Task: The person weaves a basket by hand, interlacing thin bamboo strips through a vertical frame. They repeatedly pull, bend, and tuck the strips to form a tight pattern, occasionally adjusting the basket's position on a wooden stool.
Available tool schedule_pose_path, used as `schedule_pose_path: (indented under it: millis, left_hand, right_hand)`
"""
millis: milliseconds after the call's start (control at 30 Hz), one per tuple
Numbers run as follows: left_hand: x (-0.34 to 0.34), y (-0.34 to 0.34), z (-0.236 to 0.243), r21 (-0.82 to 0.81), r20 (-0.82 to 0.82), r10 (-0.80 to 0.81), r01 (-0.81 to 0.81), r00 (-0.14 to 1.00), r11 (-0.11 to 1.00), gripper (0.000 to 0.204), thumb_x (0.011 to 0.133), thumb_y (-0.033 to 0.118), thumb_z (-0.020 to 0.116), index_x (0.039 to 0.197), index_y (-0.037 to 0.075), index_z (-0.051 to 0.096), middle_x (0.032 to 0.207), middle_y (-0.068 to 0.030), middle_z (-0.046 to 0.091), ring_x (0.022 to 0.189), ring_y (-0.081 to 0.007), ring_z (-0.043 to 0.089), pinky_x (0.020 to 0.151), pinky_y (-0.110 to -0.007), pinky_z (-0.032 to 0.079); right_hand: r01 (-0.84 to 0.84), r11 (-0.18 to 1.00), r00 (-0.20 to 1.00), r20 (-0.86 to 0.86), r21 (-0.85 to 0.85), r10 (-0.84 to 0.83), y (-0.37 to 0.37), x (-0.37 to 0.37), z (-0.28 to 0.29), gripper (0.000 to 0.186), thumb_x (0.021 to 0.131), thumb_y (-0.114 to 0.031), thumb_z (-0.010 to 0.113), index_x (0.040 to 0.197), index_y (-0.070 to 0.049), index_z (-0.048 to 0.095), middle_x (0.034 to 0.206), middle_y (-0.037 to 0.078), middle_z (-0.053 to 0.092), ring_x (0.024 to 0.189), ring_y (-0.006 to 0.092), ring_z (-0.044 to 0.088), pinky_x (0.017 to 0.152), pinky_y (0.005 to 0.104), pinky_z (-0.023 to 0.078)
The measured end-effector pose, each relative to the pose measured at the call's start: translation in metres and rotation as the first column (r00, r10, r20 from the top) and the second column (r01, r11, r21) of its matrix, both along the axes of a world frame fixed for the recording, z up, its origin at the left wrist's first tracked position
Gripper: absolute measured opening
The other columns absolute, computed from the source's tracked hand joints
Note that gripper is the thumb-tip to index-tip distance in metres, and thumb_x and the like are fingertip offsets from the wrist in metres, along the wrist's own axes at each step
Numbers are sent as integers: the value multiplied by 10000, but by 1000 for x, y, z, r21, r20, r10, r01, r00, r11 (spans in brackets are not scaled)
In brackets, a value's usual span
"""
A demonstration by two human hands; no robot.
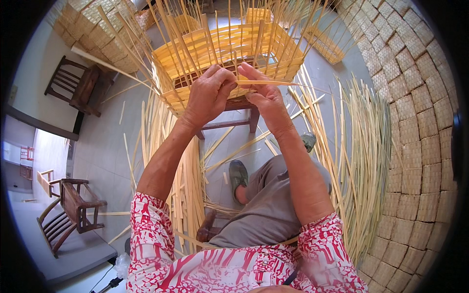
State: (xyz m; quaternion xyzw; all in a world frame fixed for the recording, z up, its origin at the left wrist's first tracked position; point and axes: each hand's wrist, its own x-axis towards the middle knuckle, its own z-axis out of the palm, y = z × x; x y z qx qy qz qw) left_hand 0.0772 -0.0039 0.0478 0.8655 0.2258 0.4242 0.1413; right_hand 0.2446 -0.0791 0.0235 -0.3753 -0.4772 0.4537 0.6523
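Note:
A partly woven yellow basket point(282, 45) stands in front of me on a dark wooden stool point(253, 119). Long uprights stick up from its walls. At its near side my left hand point(211, 94) is closed, thumb and fingers pinching a thin pale bamboo strip point(283, 83). The strip runs rightward across my right hand point(266, 100), which grips it between thumb and fingers, two fingertips raised. Both hands are close together, just above the near rim. The strip's left end is hidden by my left hand.
Loose strips point(188, 180) lie along my left, and a large bundle of greener strips point(364, 166) on my right. Stacked woven squares point(405, 146) line the right side. Dark wooden chairs point(80, 205) stand at left. Other yellow baskets point(325, 46) sit beyond.

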Motion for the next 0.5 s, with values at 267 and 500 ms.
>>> schedule_pose_path:
  millis: [267,500]
  left_hand:
    - [-4,6,1,-234,116,-88,113,989,966,68,946,39,673,974,14,615,830,-31,550,724,-122,522,661,-273,447]
    - [9,2,0,-320,191,95,-29,977,947,58,909,15,677,922,3,622,805,-86,578,723,-192,585,644,-319,470]
  right_hand:
    - [133,991,947,291,19,-132,20,-7,-14,522,837,106,431,1304,-41,611,1142,44,645,1044,135,591,918,263,498]
    - [135,991,985,107,8,-135,20,-9,-11,433,827,147,390,1108,-14,677,1016,21,669,957,112,613,932,273,510]
